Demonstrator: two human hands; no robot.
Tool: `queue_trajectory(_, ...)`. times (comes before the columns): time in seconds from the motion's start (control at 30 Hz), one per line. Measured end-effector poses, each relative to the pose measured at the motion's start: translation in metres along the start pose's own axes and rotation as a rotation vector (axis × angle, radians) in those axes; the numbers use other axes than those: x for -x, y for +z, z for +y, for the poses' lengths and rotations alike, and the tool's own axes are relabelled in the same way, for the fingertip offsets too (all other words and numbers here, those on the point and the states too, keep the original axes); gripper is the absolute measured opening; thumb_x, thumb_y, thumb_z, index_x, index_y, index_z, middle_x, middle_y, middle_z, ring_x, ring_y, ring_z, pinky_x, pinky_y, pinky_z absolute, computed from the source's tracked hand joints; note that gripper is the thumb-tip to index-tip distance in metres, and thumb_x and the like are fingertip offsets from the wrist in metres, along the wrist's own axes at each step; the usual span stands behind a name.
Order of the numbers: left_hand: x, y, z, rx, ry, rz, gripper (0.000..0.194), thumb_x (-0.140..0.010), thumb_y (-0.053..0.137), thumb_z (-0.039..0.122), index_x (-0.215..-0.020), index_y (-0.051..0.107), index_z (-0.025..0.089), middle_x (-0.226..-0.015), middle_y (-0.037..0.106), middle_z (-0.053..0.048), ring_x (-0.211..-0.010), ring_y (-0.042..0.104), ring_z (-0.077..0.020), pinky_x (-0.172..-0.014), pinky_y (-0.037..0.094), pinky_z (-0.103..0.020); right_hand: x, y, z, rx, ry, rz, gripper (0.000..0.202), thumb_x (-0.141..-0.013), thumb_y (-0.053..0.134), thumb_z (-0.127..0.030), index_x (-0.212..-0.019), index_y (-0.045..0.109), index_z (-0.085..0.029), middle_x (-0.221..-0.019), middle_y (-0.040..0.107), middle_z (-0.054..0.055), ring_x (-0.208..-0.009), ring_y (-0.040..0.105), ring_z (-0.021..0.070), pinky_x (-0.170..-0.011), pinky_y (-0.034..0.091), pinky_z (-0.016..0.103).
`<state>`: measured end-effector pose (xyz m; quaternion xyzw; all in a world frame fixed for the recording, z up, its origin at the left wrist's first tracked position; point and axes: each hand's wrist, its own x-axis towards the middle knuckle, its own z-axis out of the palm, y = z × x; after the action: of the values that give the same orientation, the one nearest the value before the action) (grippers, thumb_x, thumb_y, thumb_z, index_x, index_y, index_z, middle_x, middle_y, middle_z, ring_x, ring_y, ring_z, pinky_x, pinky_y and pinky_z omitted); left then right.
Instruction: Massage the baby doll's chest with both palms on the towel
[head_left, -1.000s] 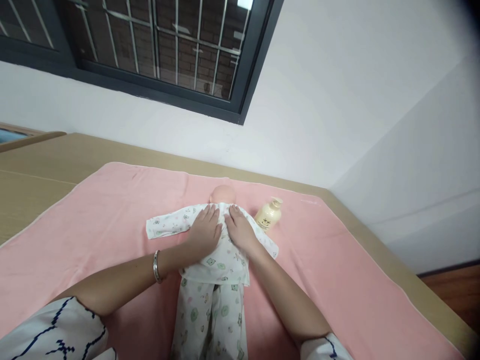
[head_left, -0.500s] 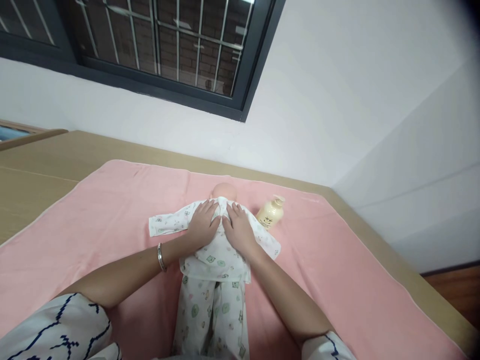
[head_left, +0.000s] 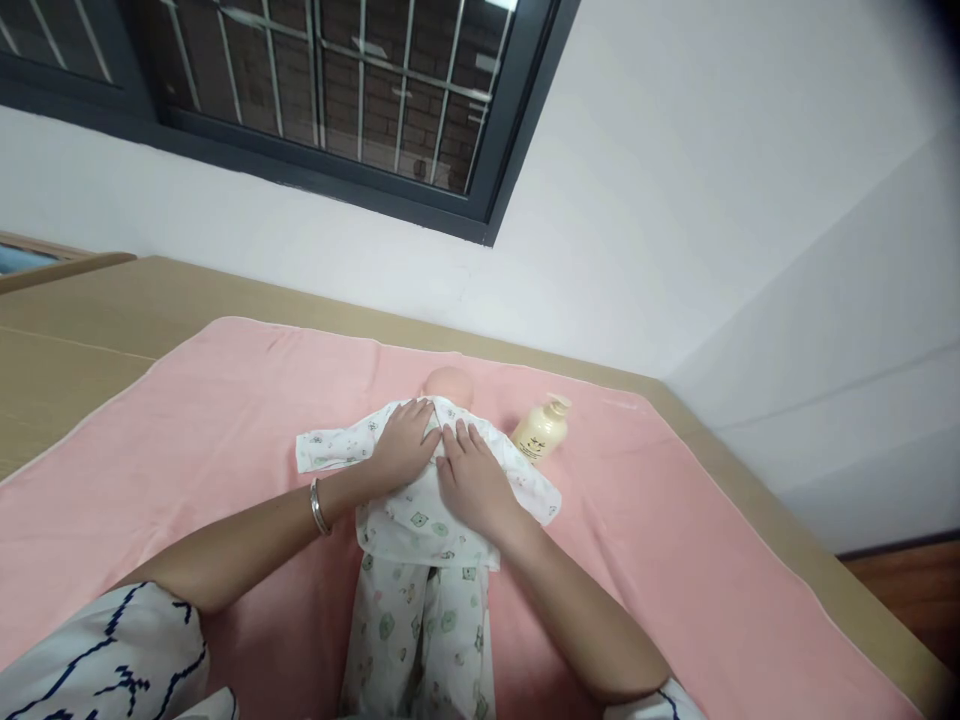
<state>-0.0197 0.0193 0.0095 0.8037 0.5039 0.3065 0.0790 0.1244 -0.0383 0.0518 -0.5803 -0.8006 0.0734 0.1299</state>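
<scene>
A baby doll (head_left: 449,383) lies stretched out on a pink blanket, dressed in a white printed top (head_left: 427,525) and matching trousers (head_left: 386,630). Only the rounded, bare head shows past the collar. My left hand (head_left: 405,445) rests flat on the left side of the doll's upper body, fingers extended toward the shoulder. Beside it my right hand (head_left: 472,475) lies flat on the middle and right of the top, its fingers stretched out. Both palms press on the cloth without gripping it. The sleeves spread out to either side.
A cream pump bottle (head_left: 541,428) lies tilted on the pink blanket (head_left: 637,520), right of the doll. Under the blanket is a wooden surface (head_left: 82,340) meeting a white wall (head_left: 600,220). A dark-framed barred window (head_left: 322,100) is above.
My right hand has slid a little down and to the left on the doll's top. My left hand stays almost in place.
</scene>
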Motion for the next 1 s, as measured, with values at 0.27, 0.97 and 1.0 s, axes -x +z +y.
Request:
queue_trajectory(0.27, 0.019, 0.003, 0.016, 0.040, 0.046, 0.005, 0.048, -0.094, 0.036, 0.028, -0.136, 0.048, 0.010, -0.148, 0.044, -0.015, -0.143, 0.030, -0.0295, -0.116, 0.027, -0.050, -0.025, 0.004, 0.023, -0.047, 0.098, 0.065, 0.054, -0.099, 0.025, -0.029, -0.146, 0.035, -0.002, -0.153, 0.033, 0.020, -0.144, 0.026, 0.0287, -0.118, 0.020, 0.047)
queue_trajectory(0.97, 0.025, 0.010, 0.012, 0.026, 0.069, 0.095, 0.045, -0.094, 0.034, 0.024, -0.134, 0.050, 0.015, -0.146, 0.048, -0.011, -0.141, 0.034, -0.0276, -0.116, 0.028, -0.051, -0.024, 0.020, 0.028, -0.158, 0.026, 0.193, 0.054, -0.098, 0.030, -0.036, -0.143, 0.040, -0.007, -0.151, 0.037, 0.018, -0.143, 0.029, 0.0263, -0.117, 0.023, 0.047)
queue_trajectory(1.0, 0.026, 0.010, 0.012, 0.026, 0.067, 0.095, 0.045, -0.093, 0.034, 0.024, -0.134, 0.050, 0.014, -0.146, 0.048, -0.011, -0.141, 0.033, -0.0276, -0.116, 0.028, -0.050, -0.024, 0.021, 0.028, -0.162, 0.030, 0.204, 0.054, -0.098, 0.030, -0.036, -0.143, 0.041, -0.008, -0.151, 0.038, 0.017, -0.143, 0.030, 0.0263, -0.117, 0.024, 0.047)
